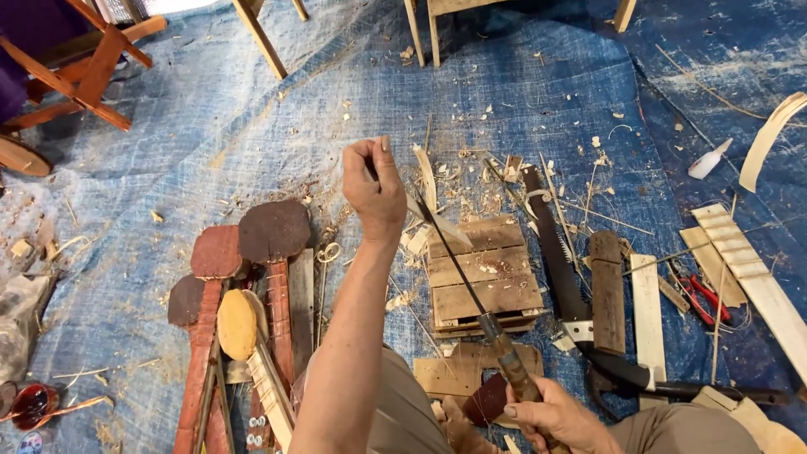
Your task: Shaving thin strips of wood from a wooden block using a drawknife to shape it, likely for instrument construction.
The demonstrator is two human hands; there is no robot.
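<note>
Blue tarpaulin (pixel 521 84) covers the floor across the whole frame, littered with wood shavings (pixel 471 181) in the upper centre; wooden chair legs (pixel 261 38) stand along the top edge; at lower left lies a cluster of paddle-shaped wooden pieces (pixel 244 277), reddish-brown ones and a pale yellow one; dead centre sits a small slatted wooden block (pixel 483 273); just right of it a dark-bladed handsaw (pixel 555 252) lies lengthwise, with a dark plank (pixel 607 290) and a pale strip (pixel 647 311) beside it; red-handled pliers (pixel 702 294) rest at right, near a notched pale batten (pixel 748 269). My left hand (pixel 374 189) is raised at centre, fingers curled tight into a fist, seemingly pinching a thin sliver I can barely make out; my right hand (pixel 555 420), bottom centre, has fingers wrapped round the wooden handle of a long thin blade (pixel 458 256), which slants up over the slatted block toward my left fist.
</note>
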